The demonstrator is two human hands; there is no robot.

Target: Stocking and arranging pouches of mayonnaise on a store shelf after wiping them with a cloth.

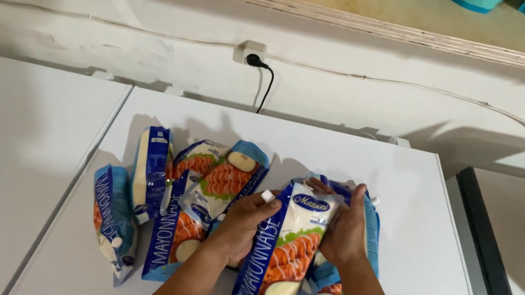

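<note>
Sauce pouch (291,240) gripped between left hand (242,223) and right hand (344,229), atop other pouches (189,209).

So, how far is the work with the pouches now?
Four pouches lie loosely at the left of the white table. Left hand and right hand grip the top pouch of a stack. The loose ones are not stacked.

A white table (407,188) stands against a pale, scuffed wall (122,25). A socket (250,51) with a black plug sits on the wall above the table's far edge, and a thin cable (421,89) runs along it. A plywood shelf (362,24) spans the top. At the right stands what may be a dark-edged counter (497,283).
</note>
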